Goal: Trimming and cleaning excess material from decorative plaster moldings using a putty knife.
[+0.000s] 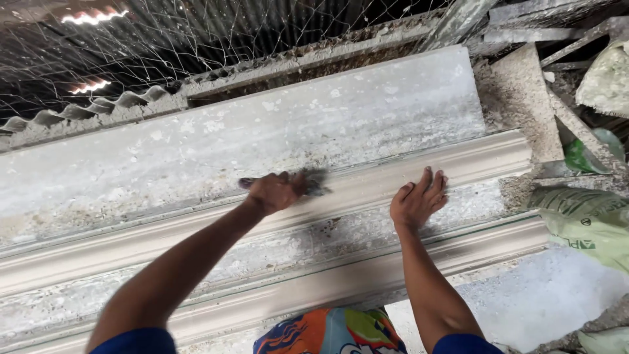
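Observation:
A long pale plaster moulding (164,233) with stepped ridges runs across the view from left to upper right, lying on a rough grey slab. My left hand (275,191) is closed around a brush (313,183) with a dark handle; the bristles are blurred and rest on the moulding's upper ridge. My right hand (419,200) lies flat, fingers spread, on the same ridge a little to the right of the brush. A second moulded strip (341,282) runs parallel below, nearer to me.
Wire mesh (164,46) and corrugated sheet (85,111) stand behind the slab. Green sacks (583,223) lie at the right, with concrete debris (517,98) above them. A colourful garment (331,334) shows at the bottom edge.

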